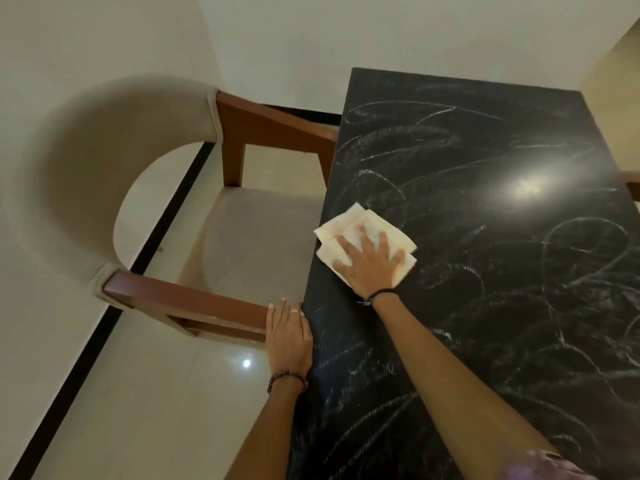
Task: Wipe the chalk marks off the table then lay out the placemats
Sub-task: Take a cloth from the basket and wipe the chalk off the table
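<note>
A black table (485, 306) fills the right half of the view, covered in white chalk marks (571, 251) in loops and swirls. A pale yellow cloth (349, 223), folded in layers, lies near the table's left edge. My right hand (370, 265) presses flat on the cloth with spread, straight fingers. My left hand (289, 337) rests on the table's left edge, fingers straight along it, close to the chair's armrest. No placemats are in view.
A chair (242, 237) with a beige seat, a rounded beige back and brown wooden arms stands pushed against the table's left side. Glossy tiled floor (156, 393) with a dark border strip lies below. White walls stand behind; a light glare shows on the tabletop.
</note>
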